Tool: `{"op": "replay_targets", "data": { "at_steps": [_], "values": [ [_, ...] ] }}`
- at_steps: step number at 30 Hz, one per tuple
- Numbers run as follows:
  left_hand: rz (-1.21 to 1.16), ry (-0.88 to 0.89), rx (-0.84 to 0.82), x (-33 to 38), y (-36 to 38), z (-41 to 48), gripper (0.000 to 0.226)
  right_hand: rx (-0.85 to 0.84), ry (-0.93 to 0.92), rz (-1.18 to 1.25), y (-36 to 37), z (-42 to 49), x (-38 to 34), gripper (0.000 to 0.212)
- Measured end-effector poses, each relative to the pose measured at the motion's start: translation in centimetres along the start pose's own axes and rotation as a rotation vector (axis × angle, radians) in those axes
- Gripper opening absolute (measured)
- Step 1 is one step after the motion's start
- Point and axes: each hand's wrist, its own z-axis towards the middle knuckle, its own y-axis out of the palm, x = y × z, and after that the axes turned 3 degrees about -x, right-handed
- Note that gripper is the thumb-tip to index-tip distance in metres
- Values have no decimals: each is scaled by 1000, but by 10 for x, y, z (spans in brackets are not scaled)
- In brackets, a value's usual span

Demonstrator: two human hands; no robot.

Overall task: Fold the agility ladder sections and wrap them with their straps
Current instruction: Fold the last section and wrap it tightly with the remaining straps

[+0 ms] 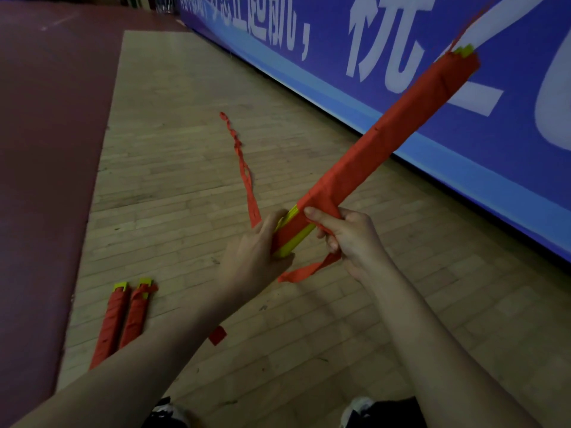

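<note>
1. Shoes (168, 410) at near edge; forearms reaching far-ward from there to both hands, mid-scene.
2. L hand (250, 248): curled round near end of ladder bundle (386, 134), gripping yellow rungs (296, 239) where bare of wrap.
3. R hand (349, 239): thumb pressed on last turn of red wrap, fingers curled round strap tail (306, 270). Tail hanging slack btwn the hands, drooping to near left.
4. Bundle pos: lifted off wooden floor (185, 149), slanting from hands up to far right, across blue banner (463, 156). Red wrap over nearly full length; yellow peeking at far tip + near end.
5. Step in hand, prob: final turns at near end. Pull tail taut w/ R before each turn; lay each turn overlapping the one before, no gaps.
6. Grip firm w/ L so rungs sit stacked flush. Slide L toward very end as wrap arrives, else fingers trapped under strap.
7. Likely finish: tuck tail under last turn, tug snug. Risk of unravelling if thumb lifted too soon.
8. Loose strap (244, 168) on floor, trailing from behind L hand to far left; whether joined to this bundle, can't tell.
9. Two wrapped bundles (123, 319) on floor, near left, side by side, next to dark-red mat (46, 149); well apart from hands.
</note>
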Motion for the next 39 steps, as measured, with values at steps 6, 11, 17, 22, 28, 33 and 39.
{"op": "replay_targets", "data": {
  "at_steps": [6, 11, 17, 22, 28, 33, 39],
  "values": [
    [-22, -1, -22, 0, -2, -1, 80, -158, 85, -19, -7, -2, -5, 14],
    [54, -41, -3, -5, -8, 2, 82, -417, 251, -129, -27, -7, -10, 12],
    [23, -135, -18, -7, -13, 6, 82, -398, 126, -37, -25, -13, -15, 8],
    [-19, -168, -62, -11, -13, 10, 87, -362, -78, -66, -18, -11, -11, 4],
    [-649, -242, -154, -4, -19, 12, 74, -310, -114, -89, -22, -7, -7, 12],
    [-983, -288, -241, 9, -30, 10, 51, -294, -18, 9, -25, -3, -5, 7],
    [-1297, -168, -452, 11, -25, 5, 57, -482, 10, 326, -21, 4, 1, 29]
  ]
}}
